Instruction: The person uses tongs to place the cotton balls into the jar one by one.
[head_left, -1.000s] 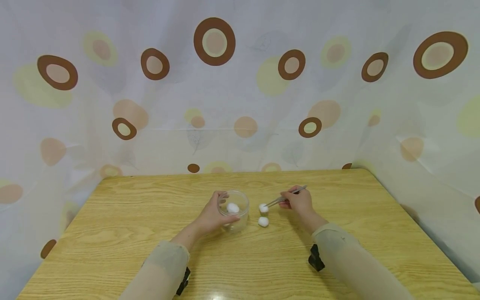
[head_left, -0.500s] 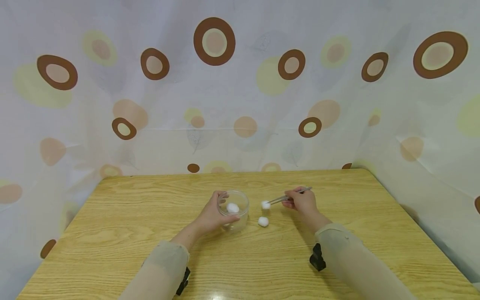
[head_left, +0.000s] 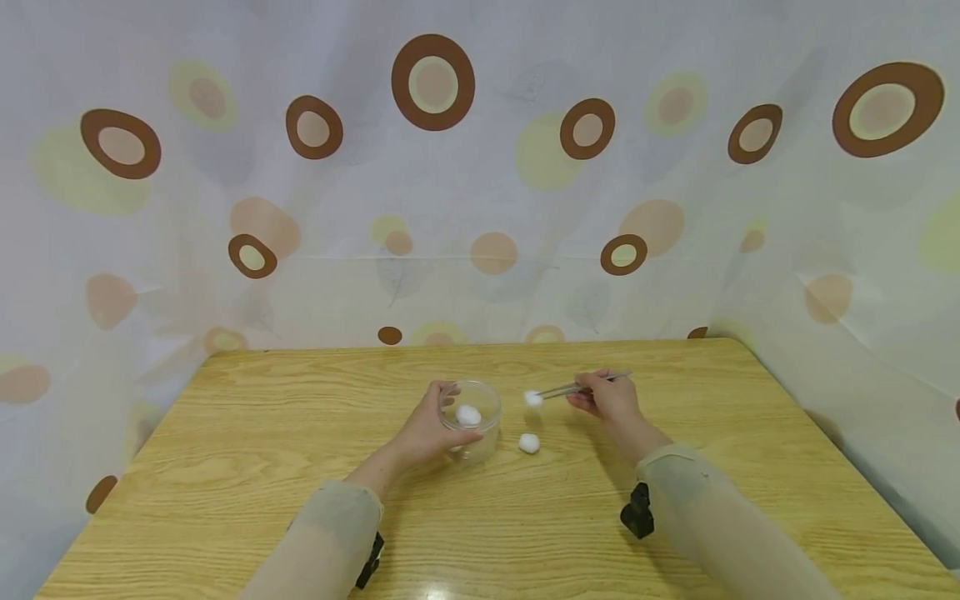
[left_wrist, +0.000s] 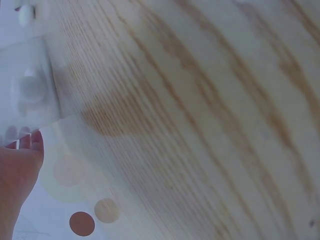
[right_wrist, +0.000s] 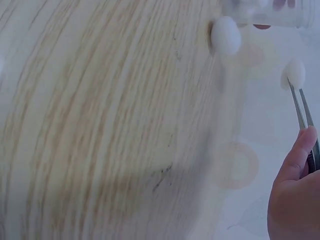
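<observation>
My left hand [head_left: 427,432] grips a clear round container [head_left: 489,433] by its side, thumb in front and fingers behind. Inside it lies a white cotton ball [head_left: 468,415]; whether more lie beneath is hard to tell. My right hand [head_left: 613,402] pinches metal tweezers [head_left: 558,390]. Their tips hold another cotton ball [head_left: 533,399], raised off the table and to the right of the container. In the right wrist view this held cotton ball [right_wrist: 295,74] sits between the tweezer tips. A further cotton ball [head_left: 528,443] rests on the table, right of the container.
The wood-grain table [head_left: 480,525] reaches back to a patterned curtain [head_left: 480,183], which also hangs along both sides. Dark wrist devices sit under each forearm, such as the right one [head_left: 637,511].
The tweezers have lifted one cotton ball off the table, with the right hand shifting slightly right and away from me. The left hand and the container stay in place.
</observation>
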